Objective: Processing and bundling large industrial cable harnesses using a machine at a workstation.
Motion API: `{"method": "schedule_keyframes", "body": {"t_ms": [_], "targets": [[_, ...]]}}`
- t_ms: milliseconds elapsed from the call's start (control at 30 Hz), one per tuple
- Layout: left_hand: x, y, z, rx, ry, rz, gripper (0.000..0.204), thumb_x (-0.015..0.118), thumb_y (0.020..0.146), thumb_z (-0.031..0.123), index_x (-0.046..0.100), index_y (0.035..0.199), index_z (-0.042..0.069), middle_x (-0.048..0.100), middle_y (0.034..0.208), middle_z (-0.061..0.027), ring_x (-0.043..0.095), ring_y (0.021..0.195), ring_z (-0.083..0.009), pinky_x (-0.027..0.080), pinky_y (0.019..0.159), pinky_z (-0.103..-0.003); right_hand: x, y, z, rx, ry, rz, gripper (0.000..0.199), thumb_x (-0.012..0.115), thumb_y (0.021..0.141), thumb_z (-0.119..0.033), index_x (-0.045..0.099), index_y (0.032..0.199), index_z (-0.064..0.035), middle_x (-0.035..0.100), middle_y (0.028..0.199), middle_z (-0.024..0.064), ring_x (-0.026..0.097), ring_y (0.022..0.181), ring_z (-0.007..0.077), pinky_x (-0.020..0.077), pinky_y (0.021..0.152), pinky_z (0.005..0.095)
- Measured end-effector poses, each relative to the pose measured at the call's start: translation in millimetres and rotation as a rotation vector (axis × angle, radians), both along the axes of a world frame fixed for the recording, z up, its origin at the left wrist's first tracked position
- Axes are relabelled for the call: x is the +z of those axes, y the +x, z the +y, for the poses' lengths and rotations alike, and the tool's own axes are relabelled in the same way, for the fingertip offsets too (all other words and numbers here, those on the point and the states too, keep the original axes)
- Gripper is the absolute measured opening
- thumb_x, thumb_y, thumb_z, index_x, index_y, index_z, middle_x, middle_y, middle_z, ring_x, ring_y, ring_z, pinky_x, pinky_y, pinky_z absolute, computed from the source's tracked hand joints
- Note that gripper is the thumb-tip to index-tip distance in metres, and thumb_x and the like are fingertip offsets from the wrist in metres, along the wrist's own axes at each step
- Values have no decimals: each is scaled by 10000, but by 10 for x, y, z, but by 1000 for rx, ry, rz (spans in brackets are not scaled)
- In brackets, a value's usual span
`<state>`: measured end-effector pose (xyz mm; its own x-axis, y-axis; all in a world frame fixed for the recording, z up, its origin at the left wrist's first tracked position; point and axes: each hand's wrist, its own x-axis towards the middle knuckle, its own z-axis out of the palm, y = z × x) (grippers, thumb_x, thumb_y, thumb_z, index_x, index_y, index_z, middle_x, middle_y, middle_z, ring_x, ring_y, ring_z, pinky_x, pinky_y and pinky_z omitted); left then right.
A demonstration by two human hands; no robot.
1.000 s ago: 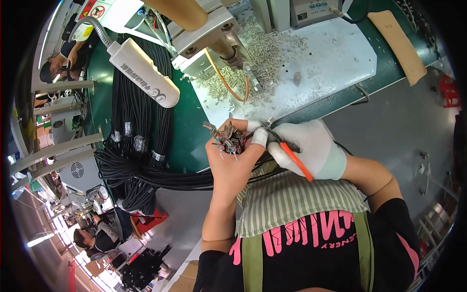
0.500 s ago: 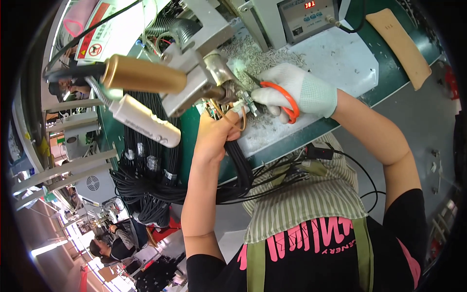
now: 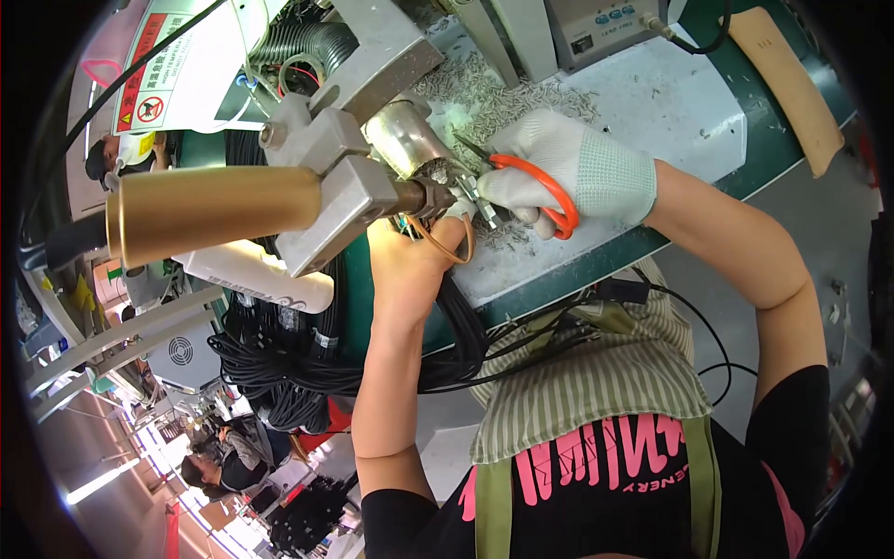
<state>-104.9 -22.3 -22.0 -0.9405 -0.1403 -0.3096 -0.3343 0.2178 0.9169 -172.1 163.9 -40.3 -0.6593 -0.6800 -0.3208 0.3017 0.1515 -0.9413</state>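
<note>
My bare left hand (image 3: 407, 270), a white cover on one fingertip, is closed around the end of a black cable (image 3: 458, 312). A tan wire loop (image 3: 456, 255) curves out beside its fingers. My right hand (image 3: 570, 175), in a white glove, keeps orange-handled scissors (image 3: 559, 200) in its palm, their dark tip pointing up and left. Its thumb and fingertips touch a small metal connector (image 3: 484, 207) between the two hands. Just left of the connector is the metal tip of a soldering fixture (image 3: 433, 197); the exact contact there is hidden.
A gold cylindrical handle (image 3: 214, 214) and a pale bar (image 3: 265, 275) extend left of the fixture. Silvery clippings (image 3: 507, 98) cover part of the white sheet (image 3: 684, 121). A control box (image 3: 605, 28) stands behind. Bundled black cables (image 3: 279, 359) hang at left; other people sit beyond.
The view has shifted, so the fixture and gold handle appear farther left and larger. Both hands keep the same grip around the connector, with only slight movement.
</note>
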Motion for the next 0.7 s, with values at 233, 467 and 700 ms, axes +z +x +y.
{"method": "schedule_keyframes", "body": {"t_ms": [233, 467, 700], "targets": [[-22, 92, 10, 108, 64, -87, 196, 629, 712, -8, 590, 903, 8, 541, 751, 7, 472, 612, -59, 364, 504, -222, 13, -5, 0, 36, 56, -73, 293, 575, 832, -214, 552, 639, 4, 533, 504, 72, 541, 417, 145, 419, 396, 282], [-94, 55, -37, 25, -3, 46, 253, 603, 701, -27, 587, 950, 12, 559, 798, 5, 508, 700, -91, 424, 580, -259, 28, -10, 5, 47, 18, -80, 300, 570, 816, -209, 535, 602, -1, 528, 490, 75, 542, 413, 143, 428, 402, 282], [-47, 34, -38, 15, 13, -53, 176, 606, 727, -25, 583, 899, 4, 553, 764, -14, 505, 647, -101, 418, 555, -251, 37, -17, -18, 45, 76, -73, 292, 579, 811, -212, 537, 620, 5, 530, 494, 74, 540, 409, 144, 424, 396, 280]]}}
